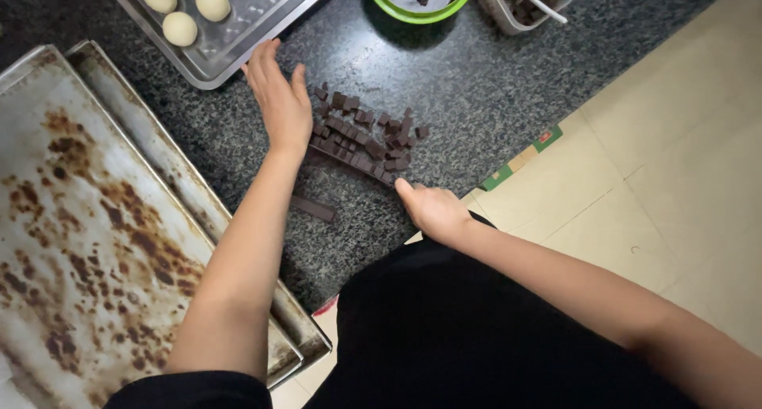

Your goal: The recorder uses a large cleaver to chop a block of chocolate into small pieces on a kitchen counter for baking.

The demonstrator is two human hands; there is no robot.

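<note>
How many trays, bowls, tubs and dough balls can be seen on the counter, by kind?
Stained baking trays: 2
Clean tray with dough: 1
Dough balls: 4
Green bowl: 1
Clear tub with spoon: 1
Total: 9

I'm seeing dark brown chocolate pieces (365, 135) | desk (476, 84) showing black-grey speckle | bowl (421, 12) showing green rim | baking tray (87, 234) showing rust-brown blotches | dough balls (194, 12) looking pale cream

A baking kitchen: speckled stone counter (476, 84), stained baking trays (87, 234) at nine o'clock, dough balls (180, 28) on a metal tray (238, 44) at eleven, chopped chocolate (365, 135) near centre.
</note>
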